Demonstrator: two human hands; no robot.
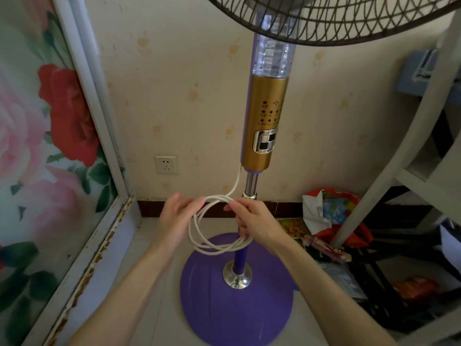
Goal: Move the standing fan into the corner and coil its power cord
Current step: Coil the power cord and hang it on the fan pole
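Hands meet in front of a tall standing fan with a gold control column and a purple pole [265,126], which stands on its round purple base [237,295] on a pale tiled floor [154,283], close to a cream wallpapered wall [187,71]. The fan's thin white power cord [214,247] drops from the foot of the gold column and is gathered into several loose loops hanging in front of the pole.

The right hand [254,221] is curled closed around the right side of the loops, just beside the pole. The left hand [177,216] is half open, its fingertips touching the top of the loops on the left.

A white wall socket [166,164] sits low on the wall, left of the pole. A large panel printed with red and pink roses in a pale frame [50,146] fills the left side, forming the corner with the wall. To the right, near the base, lie crumpled colourful bags and packets [329,211] on the floor, beneath the slanting pale legs of a shelf unit [389,166]. The fan's dark wire grille [336,18] arches across the top.
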